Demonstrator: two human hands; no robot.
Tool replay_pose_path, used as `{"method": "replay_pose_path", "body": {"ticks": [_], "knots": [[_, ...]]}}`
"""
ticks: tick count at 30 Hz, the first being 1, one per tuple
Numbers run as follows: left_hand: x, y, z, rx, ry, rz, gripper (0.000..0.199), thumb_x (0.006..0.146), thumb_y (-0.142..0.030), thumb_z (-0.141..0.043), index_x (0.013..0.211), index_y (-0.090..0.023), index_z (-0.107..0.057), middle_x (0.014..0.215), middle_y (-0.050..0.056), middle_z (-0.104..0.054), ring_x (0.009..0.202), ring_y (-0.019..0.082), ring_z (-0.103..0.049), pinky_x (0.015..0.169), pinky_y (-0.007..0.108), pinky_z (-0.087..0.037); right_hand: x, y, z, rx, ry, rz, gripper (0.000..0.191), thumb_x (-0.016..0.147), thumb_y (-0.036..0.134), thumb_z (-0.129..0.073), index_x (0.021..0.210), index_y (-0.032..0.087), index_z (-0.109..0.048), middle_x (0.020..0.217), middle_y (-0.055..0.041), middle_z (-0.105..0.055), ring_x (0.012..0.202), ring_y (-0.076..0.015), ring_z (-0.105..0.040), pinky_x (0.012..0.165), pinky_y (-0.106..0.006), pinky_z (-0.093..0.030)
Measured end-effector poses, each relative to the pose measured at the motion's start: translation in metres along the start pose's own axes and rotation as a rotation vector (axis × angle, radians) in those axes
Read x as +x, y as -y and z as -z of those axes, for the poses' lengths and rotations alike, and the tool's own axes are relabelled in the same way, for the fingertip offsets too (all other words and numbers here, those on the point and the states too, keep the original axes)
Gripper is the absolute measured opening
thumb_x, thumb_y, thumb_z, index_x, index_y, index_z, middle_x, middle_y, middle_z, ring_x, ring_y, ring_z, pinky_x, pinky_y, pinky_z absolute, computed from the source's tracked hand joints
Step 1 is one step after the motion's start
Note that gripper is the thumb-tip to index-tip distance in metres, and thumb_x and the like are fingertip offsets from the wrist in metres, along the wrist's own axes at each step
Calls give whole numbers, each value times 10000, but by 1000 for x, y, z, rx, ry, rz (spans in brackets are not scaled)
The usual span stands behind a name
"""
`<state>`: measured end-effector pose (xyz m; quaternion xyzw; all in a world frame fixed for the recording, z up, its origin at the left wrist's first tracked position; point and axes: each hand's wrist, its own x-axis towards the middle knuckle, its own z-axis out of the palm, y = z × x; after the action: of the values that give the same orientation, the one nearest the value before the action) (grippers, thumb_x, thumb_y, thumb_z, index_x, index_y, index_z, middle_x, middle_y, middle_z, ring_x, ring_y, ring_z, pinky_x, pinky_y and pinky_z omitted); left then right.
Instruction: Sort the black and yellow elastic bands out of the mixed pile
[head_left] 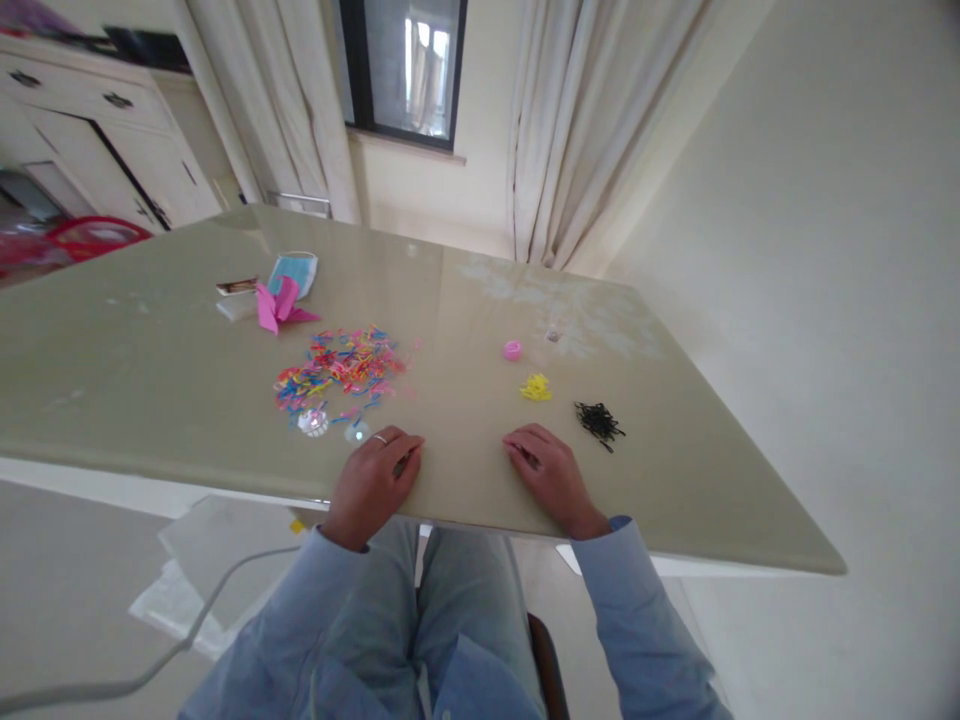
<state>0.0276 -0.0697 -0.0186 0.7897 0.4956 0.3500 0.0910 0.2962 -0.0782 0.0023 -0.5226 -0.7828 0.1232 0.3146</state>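
My left hand (381,478) rests on the table near its front edge, fingers curled in, with nothing visible in them. A ring circles one of its fingers. Just beyond it lie a clear round piece (358,432), a shiny whitish piece (313,421) and a loose pile of small multicoloured rubber bands (352,362). Opposite, my right hand (546,474) also lies curled on the tabletop, thumb and fingertips together, holding nothing that I can see. Nearby are a heap of small black bands or clips (598,422), a small yellow pile (536,387) and a small pink round item (512,350).
A pink folded-paper shape (281,304) lies at the back left beside a blue face mask (294,272) and a small flat brown item (237,286). The table (457,400) ends close to my lap. A grey cable (180,645) runs below on the left.
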Motion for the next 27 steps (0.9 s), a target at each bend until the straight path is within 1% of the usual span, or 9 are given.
{"method": "replay_pose_path", "body": {"ticks": [3, 6, 9, 11, 12, 15, 20, 24, 27], "knots": [[0, 0, 0, -12, -1, -3, 215, 942, -240, -477, 932, -192, -686, 872, 59, -681, 820, 187, -641, 769, 302, -502, -9, 6, 1, 64, -85, -32, 199, 932, 242, -536, 945, 210, -732, 913, -86, -715, 839, -201, -663, 768, -333, -537], [0, 0, -2, -22, 0, -3, 212, 941, -224, -480, 936, -190, -689, 871, 58, -680, 822, 185, -636, 774, 302, -500, -16, 12, 3, 226, -95, -72, 167, 899, 302, -603, 895, 226, -751, 870, -74, -739, 824, -206, -687, 772, -345, -563], [-1, 2, -3, -25, 14, 7, 210, 942, -224, -484, 943, -196, -692, 875, 57, -676, 833, 185, -636, 781, 303, -500, -22, 15, 5, 527, -56, -246, 183, 851, 376, -677, 884, 209, -744, 744, -47, -740, 605, -178, -675, 600, -316, -572], [-2, 2, -3, -26, 21, 10, 211, 944, -225, -487, 944, -190, -695, 879, 59, -674, 837, 188, -636, 785, 307, -501, -23, 14, 7, 698, -93, -376, 243, 815, 412, -717, 898, 184, -728, 718, -37, -733, 482, -147, -624, 486, -281, -529], [-2, 2, -3, -27, 23, 11, 214, 945, -225, -486, 944, -184, -696, 880, 61, -673, 837, 189, -635, 784, 309, -501, -23, 14, 8, 742, -132, -420, 269, 797, 423, -735, 898, 174, -720, 728, -38, -733, 469, -137, -613, 470, -270, -514], [-2, 2, -2, -42, 22, 13, 224, 945, -219, -483, 947, -175, -702, 883, 69, -675, 840, 190, -632, 784, 315, -505, -19, 13, 10, 736, -205, -474, 314, 761, 436, -765, 887, 154, -714, 737, -44, -727, 528, -138, -633, 514, -260, -521], [-1, -2, 0, -101, 12, 35, 223, 930, -202, -495, 935, -183, -717, 878, 79, -679, 831, 186, -637, 777, 317, -510, -16, 15, 9, 642, -162, -482, 366, 755, 488, -752, 894, 151, -721, 728, -55, -724, 569, -159, -649, 559, -285, -547], [2, 1, 9, -311, 20, 90, 196, 905, -218, -535, 909, -184, -728, 845, 69, -695, 794, 170, -644, 733, 294, -515, -17, 15, 9, 591, -172, -476, 401, 745, 532, -745, 893, 159, -727, 732, -68, -729, 577, -178, -653, 568, -311, -561], [5, 11, 21, -466, 12, 164, 189, 887, -269, -565, 888, -185, -734, 826, 58, -718, 770, 167, -655, 693, 283, -520, -17, 15, 9, 573, -172, -476, 416, 734, 550, -748, 892, 166, -733, 738, -76, -734, 582, -189, -659, 579, -322, -569]]}}
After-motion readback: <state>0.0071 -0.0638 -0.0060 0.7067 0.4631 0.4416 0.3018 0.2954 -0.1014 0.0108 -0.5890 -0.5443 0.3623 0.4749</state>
